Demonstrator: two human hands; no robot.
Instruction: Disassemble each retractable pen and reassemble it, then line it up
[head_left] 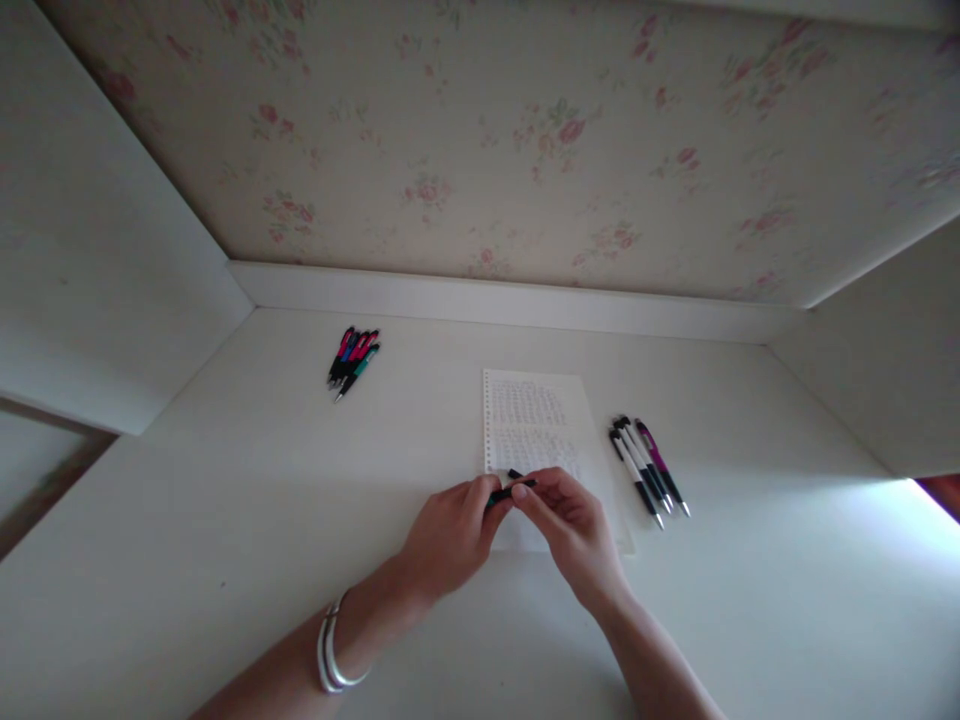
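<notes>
Notebook sheet (521, 405): the landmark, handwritten and perforated along its left edge, lying on the white desk (420, 400).
Left hand (450, 530): at the sheet's left edge, thumb and fingers pinched on the dark pen piece (501, 495).
Right hand (574, 525): over the sheet's lower half, fingertips pinched on the same piece's other end; the hands nearly meet.
Two-handed pinch: best kept light and close to each end, I judge, both hands in line with the barrel so that neither bends it.
Long axis of the piece: across the sheet's lower half, right end slightly farther from the person; which end is the tip, I cannot tell.
Second dark piece (514, 474): just beyond the first, over the sheet; whether gripped is unclear.
Coloured pens (352, 362): bunched well left of the sheet.
White-and-black pens (637, 475), purple pen (655, 458): just right of the sheet.
</notes>
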